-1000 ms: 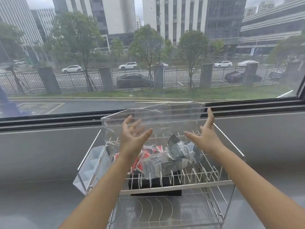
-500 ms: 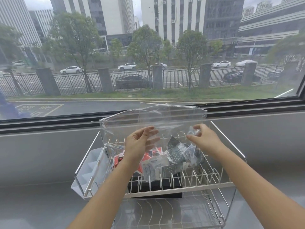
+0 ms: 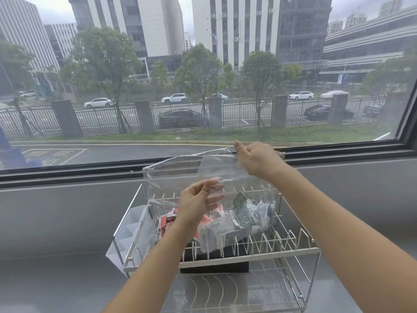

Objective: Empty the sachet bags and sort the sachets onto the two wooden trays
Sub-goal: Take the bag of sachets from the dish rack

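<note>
A clear plastic sachet bag (image 3: 178, 175) stands upright on the top shelf of a wire dish rack (image 3: 248, 256). My right hand (image 3: 257, 160) pinches the bag's upper right edge near the window sill. My left hand (image 3: 198, 204) grips the front film lower down, at the bag's middle. Inside the bag lie red sachets (image 3: 165, 224) on the left and grey-white sachets (image 3: 243, 219) on the right. No wooden tray is in view.
A white plastic cutlery holder (image 3: 126, 231) hangs on the rack's left side. A black box (image 3: 214, 265) sits under the top shelf. The rack's lower wire shelf (image 3: 225, 292) is nearest me. The rack stands on a grey counter (image 3: 56, 283) under a large window.
Both hands were open above the bag, then closed on it. My right hand has since risen to the bag's top right edge and my left hand holds the front film.
</note>
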